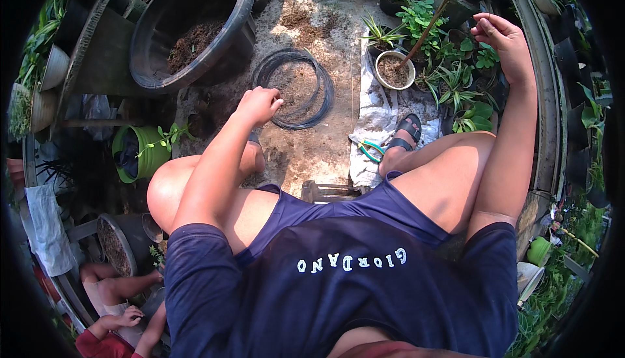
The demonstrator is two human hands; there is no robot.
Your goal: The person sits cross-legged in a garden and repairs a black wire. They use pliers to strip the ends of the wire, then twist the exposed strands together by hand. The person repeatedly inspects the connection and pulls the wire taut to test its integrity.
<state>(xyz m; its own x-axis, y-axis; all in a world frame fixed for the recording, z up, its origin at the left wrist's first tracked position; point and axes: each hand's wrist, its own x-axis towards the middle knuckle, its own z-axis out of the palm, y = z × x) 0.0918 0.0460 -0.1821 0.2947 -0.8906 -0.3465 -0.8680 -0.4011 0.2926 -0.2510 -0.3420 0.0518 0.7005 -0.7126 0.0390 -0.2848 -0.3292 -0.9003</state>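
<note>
My left hand (260, 105) is closed above the left side of a coil of thin black wire (320, 112) on the ground. What its curled fingers hold, if anything, is hidden. My right hand (500, 37) is raised at the far right, thumb and fingers pinched together on something too fine to make out. Left of it, a thin brown stem (426, 35) slants up from a white pot (410, 79) of soil. Pliers with green handles (371, 151) lie on a pale sheet (364, 170) beside my sandalled foot.
A large black tub (244, 39) with soil in it leans at the far left. Below it, a lime-green pot (148, 156) lies on its side. Leafy potted plants (454, 84) crowd the right side. Another person (120, 319) sits at the lower left near a soil-filled pot (133, 247).
</note>
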